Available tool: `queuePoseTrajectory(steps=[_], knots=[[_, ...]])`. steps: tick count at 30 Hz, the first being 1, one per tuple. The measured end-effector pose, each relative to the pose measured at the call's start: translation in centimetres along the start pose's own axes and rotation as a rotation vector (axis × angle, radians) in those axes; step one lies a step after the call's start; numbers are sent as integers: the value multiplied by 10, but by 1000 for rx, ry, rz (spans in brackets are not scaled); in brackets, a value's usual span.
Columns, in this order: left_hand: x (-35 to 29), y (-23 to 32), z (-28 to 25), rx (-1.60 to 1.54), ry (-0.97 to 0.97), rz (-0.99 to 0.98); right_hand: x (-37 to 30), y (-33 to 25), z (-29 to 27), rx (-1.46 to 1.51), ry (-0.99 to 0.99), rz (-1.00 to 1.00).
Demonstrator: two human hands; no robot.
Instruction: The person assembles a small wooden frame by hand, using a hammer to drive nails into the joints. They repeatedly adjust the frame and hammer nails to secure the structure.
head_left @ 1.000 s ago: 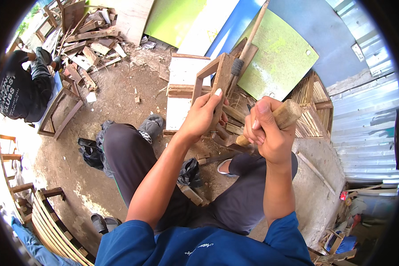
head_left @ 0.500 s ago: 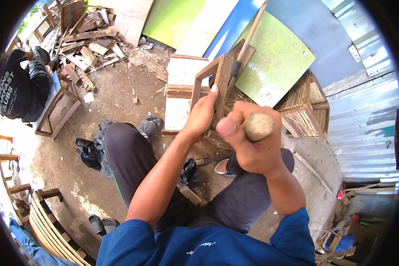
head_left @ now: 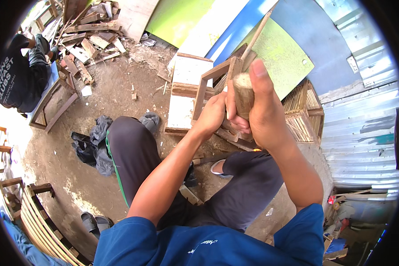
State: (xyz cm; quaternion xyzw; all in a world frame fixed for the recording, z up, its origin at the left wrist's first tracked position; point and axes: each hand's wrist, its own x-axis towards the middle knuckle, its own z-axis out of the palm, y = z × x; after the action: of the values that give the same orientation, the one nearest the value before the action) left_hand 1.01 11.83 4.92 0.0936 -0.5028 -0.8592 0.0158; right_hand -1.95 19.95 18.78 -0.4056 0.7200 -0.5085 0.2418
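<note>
My left hand (head_left: 211,117) is closed on the near side of a brown wooden frame (head_left: 216,71), which stands tilted in front of me. In my right hand (head_left: 268,113) is a thick, round wooden handle (head_left: 244,96), its blunt end toward me and the thumb stretched along it. The handle's far end is hidden behind the hand, so the tool's kind does not show. Both hands are close together at the frame. Beneath and left of the frame lies a white-topped wooden piece (head_left: 192,70).
Scrap wood (head_left: 91,40) is heaped at the far left, near a seated person (head_left: 20,84). Coloured panels (head_left: 181,20) lean at the back, with a long pole (head_left: 257,33) before them. Slatted wood (head_left: 303,111) stands right, by a corrugated metal wall (head_left: 363,128). Black plastic bags (head_left: 93,146) lie left.
My right hand has turned upward, its thumb now pointing away from me, and the handle has shifted slightly left and up. My left hand has moved a little right and nearer along the frame.
</note>
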Motion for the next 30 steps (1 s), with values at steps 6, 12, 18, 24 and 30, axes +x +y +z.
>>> queuePoseTrajectory(steps=[6, 12, 18, 24, 30], knots=[[7, -11, -1, -103, 56, 78, 24, -5, 2, -57, -59, 155], [8, -19, -3, -141, 153, 113, 52, -5, 13, -96, -19, 387], [14, -25, -4, -177, 203, 187, 62, -12, 21, -44, -4, 486], [12, -18, -9, -252, 210, -7, 63, -12, 21, 105, 127, 526], [2, -7, -9, -221, 93, -27, 25, -9, 11, 136, 84, 389]])
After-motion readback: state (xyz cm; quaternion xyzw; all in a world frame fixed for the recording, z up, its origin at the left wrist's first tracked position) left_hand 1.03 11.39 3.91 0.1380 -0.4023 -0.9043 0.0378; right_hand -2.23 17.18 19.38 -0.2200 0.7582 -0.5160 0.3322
